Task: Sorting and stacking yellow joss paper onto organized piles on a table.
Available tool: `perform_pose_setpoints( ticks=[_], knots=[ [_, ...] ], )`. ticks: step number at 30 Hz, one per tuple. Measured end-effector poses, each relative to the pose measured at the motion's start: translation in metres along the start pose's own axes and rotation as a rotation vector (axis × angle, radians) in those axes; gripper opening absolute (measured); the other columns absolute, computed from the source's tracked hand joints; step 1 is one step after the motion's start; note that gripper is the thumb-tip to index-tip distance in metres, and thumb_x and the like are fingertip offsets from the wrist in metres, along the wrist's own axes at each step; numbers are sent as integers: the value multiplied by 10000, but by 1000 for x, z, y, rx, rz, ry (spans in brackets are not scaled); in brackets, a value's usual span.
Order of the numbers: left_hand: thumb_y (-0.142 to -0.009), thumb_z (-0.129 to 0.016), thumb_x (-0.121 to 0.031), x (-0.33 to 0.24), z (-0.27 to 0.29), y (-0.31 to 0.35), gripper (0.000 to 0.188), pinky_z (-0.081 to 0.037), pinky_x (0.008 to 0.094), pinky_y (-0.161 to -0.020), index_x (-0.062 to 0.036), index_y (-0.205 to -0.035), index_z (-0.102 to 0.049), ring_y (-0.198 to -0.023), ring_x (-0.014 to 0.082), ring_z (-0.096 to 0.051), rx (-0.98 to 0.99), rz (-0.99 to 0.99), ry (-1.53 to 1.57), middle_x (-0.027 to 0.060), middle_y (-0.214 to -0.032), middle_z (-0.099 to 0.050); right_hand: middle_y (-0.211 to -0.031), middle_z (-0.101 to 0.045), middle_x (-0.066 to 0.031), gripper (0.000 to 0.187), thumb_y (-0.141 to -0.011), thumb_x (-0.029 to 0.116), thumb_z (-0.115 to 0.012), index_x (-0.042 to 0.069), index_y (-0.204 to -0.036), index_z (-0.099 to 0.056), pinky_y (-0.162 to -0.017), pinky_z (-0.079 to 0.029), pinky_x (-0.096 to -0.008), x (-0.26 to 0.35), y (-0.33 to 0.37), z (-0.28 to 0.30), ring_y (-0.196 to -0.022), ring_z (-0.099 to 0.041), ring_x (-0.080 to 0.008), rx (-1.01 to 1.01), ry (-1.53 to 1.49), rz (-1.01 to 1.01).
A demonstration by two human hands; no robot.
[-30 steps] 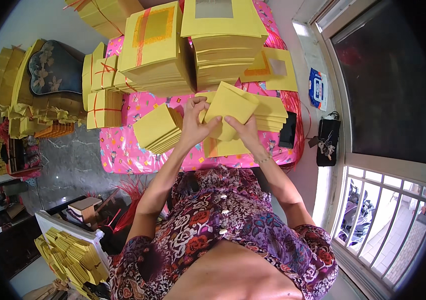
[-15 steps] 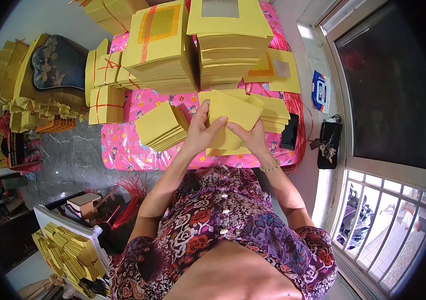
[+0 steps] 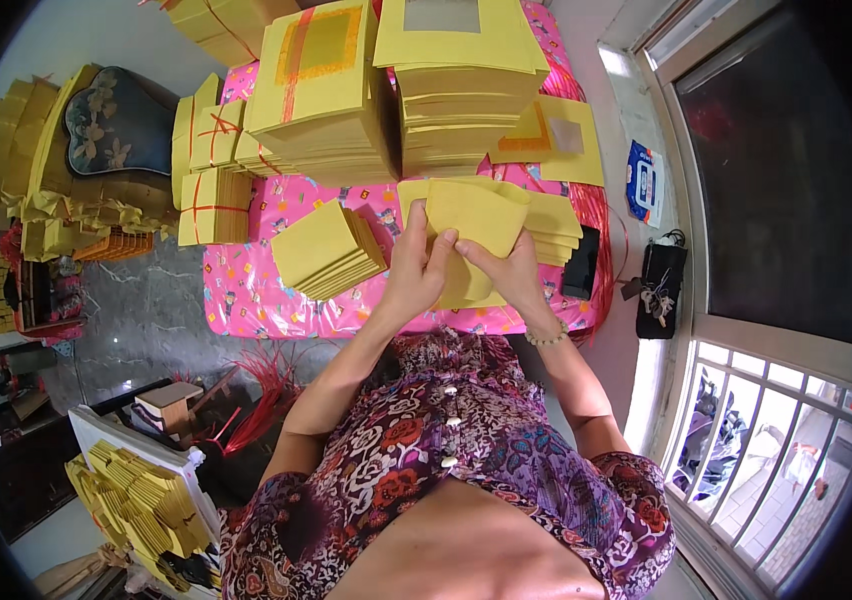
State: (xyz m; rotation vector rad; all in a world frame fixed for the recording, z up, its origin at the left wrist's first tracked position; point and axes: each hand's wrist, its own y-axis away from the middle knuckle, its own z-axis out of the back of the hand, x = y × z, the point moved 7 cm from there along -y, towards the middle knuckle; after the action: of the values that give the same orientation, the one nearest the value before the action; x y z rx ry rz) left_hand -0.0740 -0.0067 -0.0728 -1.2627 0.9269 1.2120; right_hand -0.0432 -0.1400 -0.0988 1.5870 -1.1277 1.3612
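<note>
Between my two hands is a folded sheet of yellow paper, held over the near part of the table. My left hand grips its left side, thumb on top. From the right, my right hand pinches the sheet, and the two thumbs almost meet at its near edge. More yellow paper shows beneath the hands. Left of them lies a fanned pile of folded yellow papers. Another pile of folded papers is just past my right hand.
The table has a pink patterned cover. Tall yellow paper stacks stand at its back, beside bundles tied with red string. A black phone-like object and red plastic strands lie at the right edge, near a barred window.
The folded sheet looks flatter, its rounded right-hand fold now pressed lower. Both hands have shifted slightly and still hold it.
</note>
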Motion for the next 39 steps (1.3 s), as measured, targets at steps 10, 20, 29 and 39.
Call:
perform_pose_setpoints(
  ticks=[10, 20, 29, 39],
  knots=[
    [-943, -486, -66, -4, -5, 4, 308, -431, 270, -821, 5, -1227, -389, -956, 130, -528, -56, 41, 362, 85, -1056, -564, -1088, -583, -74, 348, -964, 148, -498, -22, -1262, -442, -837, -461, -261, 16, 5, 7, -966, -547, -110, -93, 8, 133],
    [-953, -484, -81, -6, -8, 9, 335, -440, 267, -821, 12, -1259, -384, -965, 125, -526, -79, 86, 344, 90, -1085, -560, -1064, -601, -62, 330, -957, 135, -521, -26, -1241, -472, -812, -467, -248, 27, 10, 9, -943, -561, -101, -108, 54, 129],
    [-938, -468, -38, 5, -5, 8, 359, -408, 284, -920, 5, -1285, -387, -1061, 157, -522, -123, 114, 400, 106, -1164, -552, -970, -651, -32, 236, -908, 146, -629, -28, -1066, -622, -667, -478, -210, 19, 0, 21, -796, -581, -48, -40, 79, 49],
    [-934, -446, 4, 15, 0, 12, 431, -387, 300, -984, -7, -1353, -345, -1165, 172, -501, -65, 165, 385, 114, -1266, -519, -726, -580, 54, 139, -910, 146, -628, 8, -910, -646, -544, -395, -190, 16, -18, 40, -628, -484, -12, -40, 174, 79]
  ],
)
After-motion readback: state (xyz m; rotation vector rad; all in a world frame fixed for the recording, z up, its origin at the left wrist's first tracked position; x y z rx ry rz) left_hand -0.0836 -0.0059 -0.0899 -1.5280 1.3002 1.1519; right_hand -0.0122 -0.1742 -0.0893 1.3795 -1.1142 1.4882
